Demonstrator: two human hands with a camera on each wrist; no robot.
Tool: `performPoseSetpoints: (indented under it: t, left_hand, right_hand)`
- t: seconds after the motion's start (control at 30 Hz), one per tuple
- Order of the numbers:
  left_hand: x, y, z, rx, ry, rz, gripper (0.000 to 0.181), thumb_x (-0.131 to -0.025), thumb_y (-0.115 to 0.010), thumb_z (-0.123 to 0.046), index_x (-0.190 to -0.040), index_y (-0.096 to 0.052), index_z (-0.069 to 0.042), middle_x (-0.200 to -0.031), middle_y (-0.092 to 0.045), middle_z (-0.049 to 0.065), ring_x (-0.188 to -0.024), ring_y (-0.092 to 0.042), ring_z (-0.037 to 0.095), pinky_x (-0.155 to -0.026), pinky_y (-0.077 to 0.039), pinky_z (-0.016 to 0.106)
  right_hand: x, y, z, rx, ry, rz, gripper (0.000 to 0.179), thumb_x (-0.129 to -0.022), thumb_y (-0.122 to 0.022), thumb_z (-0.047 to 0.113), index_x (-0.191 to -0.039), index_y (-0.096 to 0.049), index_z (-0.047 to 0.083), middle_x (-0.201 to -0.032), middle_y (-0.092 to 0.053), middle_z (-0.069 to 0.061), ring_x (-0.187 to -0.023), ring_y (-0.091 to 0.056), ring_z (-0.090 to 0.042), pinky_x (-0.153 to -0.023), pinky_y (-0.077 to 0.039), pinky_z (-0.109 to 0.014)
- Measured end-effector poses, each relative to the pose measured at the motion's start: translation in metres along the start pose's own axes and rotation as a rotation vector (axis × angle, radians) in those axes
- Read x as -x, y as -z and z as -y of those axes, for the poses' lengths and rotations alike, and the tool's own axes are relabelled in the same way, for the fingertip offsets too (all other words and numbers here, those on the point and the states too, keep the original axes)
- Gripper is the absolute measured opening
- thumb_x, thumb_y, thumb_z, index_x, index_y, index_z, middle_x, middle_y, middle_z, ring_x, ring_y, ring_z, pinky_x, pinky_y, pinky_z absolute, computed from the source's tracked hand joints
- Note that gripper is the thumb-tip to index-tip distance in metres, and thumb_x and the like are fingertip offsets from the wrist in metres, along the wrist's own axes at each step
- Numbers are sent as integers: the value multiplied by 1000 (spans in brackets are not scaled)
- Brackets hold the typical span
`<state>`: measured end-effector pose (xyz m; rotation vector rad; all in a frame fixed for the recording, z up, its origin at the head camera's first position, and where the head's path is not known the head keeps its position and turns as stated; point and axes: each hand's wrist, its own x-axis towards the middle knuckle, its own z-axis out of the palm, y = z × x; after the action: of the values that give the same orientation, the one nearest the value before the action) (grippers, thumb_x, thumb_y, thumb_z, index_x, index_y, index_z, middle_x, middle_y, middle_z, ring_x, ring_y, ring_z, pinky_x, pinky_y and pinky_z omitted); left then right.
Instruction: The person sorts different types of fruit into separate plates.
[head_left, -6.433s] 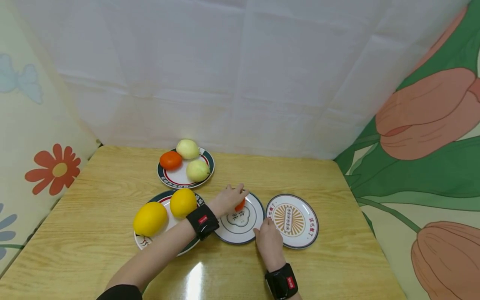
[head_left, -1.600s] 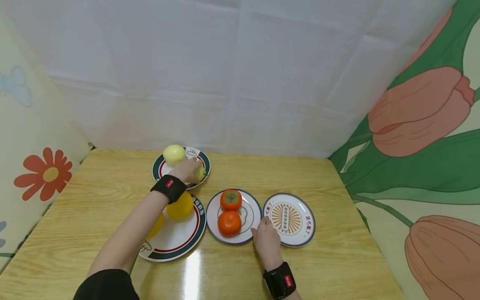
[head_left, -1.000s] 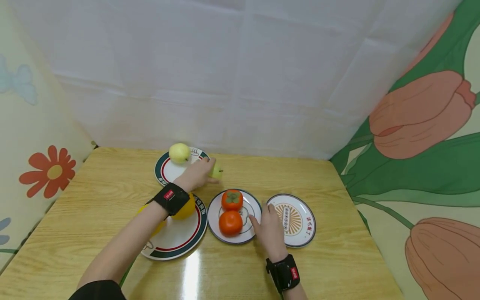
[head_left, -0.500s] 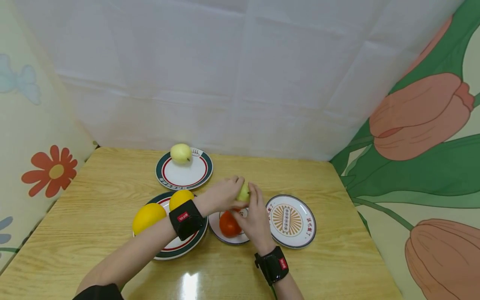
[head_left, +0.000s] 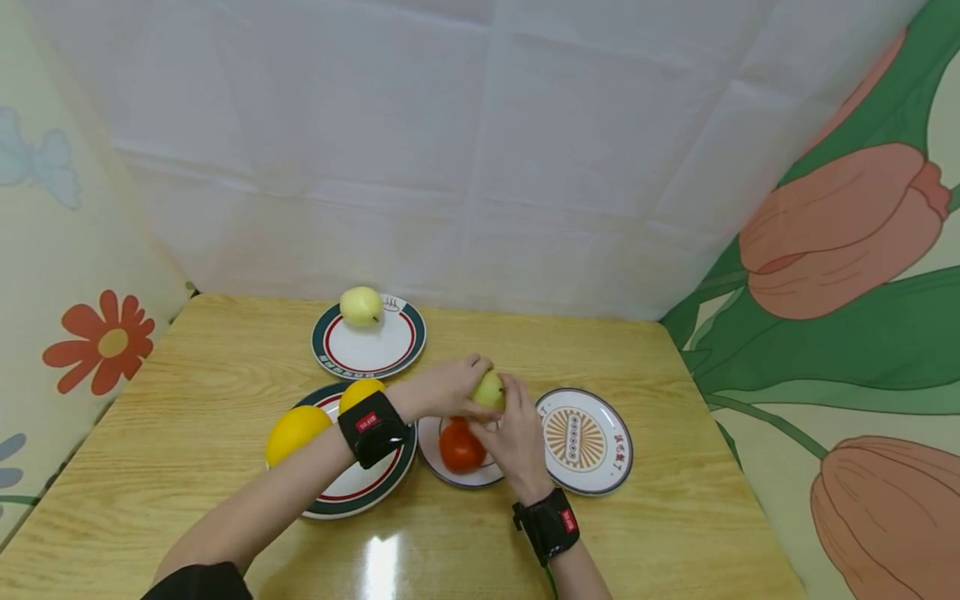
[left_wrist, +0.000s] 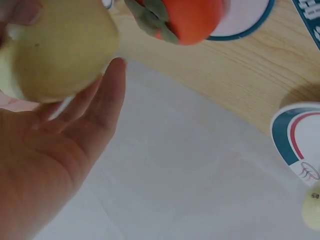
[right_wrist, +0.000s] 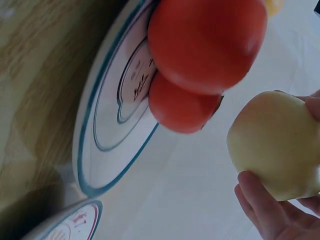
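Between both hands, above the middle white plate (head_left: 441, 472), is a pale yellow-green pear (head_left: 489, 392). My left hand (head_left: 442, 392) grips it from the left; the left wrist view shows fingers (left_wrist: 107, 102) against the side of the pear (left_wrist: 60, 50). From the right, my right hand (head_left: 517, 442) holds it too, its fingers (right_wrist: 262, 200) at the fruit's surface in the right wrist view. Two orange-red persimmons sit on the plate below; the front persimmon (head_left: 461, 447) shows, while the left hand mostly hides the rear persimmon (right_wrist: 182, 105) in the head view.
A second pear (head_left: 361, 307) lies on the green-rimmed back plate (head_left: 367, 367). Two large yellow fruits, one the nearer yellow fruit (head_left: 295, 433), lie on a bigger plate (head_left: 352, 505) beneath the left forearm. A sunburst-patterned plate (head_left: 583, 442) stands at the right.
My left hand has set a persimmon on the middle plate, then brought a pear from the back plate rightward. My right hand has left the right plate's rim and joined on the pear.
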<state>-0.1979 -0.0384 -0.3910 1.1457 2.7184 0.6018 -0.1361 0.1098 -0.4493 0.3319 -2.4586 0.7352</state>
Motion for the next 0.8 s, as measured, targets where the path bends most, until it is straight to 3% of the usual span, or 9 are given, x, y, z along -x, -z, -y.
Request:
performPoseSetpoints:
  t: [0.17,0.3,0.43,0.57,0.7,0.8]
  left_hand:
    - [-4,12,12,29,38,22,69,-90,-57,-50,-137,-42,-1,-130,-54,17,-105,-62,27,-90,-53,37]
    - [-6,22,34,-41,115,-29,68,-94,-51,-48,-141,-38,0,-139,-47,23,-120,-55,37,-99,-48,47]
    - [-10,31,70,-92,235,-89,67,-95,-52,-45,-141,-37,1,-142,-43,26,-129,-43,44,-105,-40,53]
    - [-8,39,110,-126,376,-118,65,-95,-56,-36,-142,-34,4,-147,-33,29,-136,-29,49,-109,-31,61]
    - [-2,41,149,-115,531,-117,69,-94,-57,-30,-146,-25,3,-154,-16,29,-140,-9,55,-106,-21,73]
    - [4,44,170,-90,600,-116,72,-93,-57,-27,-147,-20,3,-156,-9,29,-140,-1,58,-103,-17,78]
  right_hand:
    - [-6,10,-18,36,-22,-68,65,-67,-83,26,-118,-52,-1,-112,-61,-18,-91,-65,-29,-71,-58,-37]
    - [-10,25,-44,100,-130,-111,68,-66,-84,26,-119,-53,-3,-113,-60,-21,-94,-65,-35,-74,-57,-43]
    - [-10,46,-70,161,-262,-79,71,-67,-84,24,-124,-51,-3,-119,-58,-23,-99,-62,-39,-81,-55,-49]
    - [-4,60,-89,239,-368,4,74,-69,-83,22,-131,-48,0,-128,-52,-23,-108,-57,-42,-84,-52,-54]
    - [4,63,-105,296,-429,53,76,-69,-83,20,-133,-48,3,-133,-49,-22,-113,-53,-44,-84,-50,-57]
    - [9,64,-112,305,-438,56,74,-69,-83,19,-133,-49,3,-133,-49,-23,-113,-52,-45,-86,-48,-58]
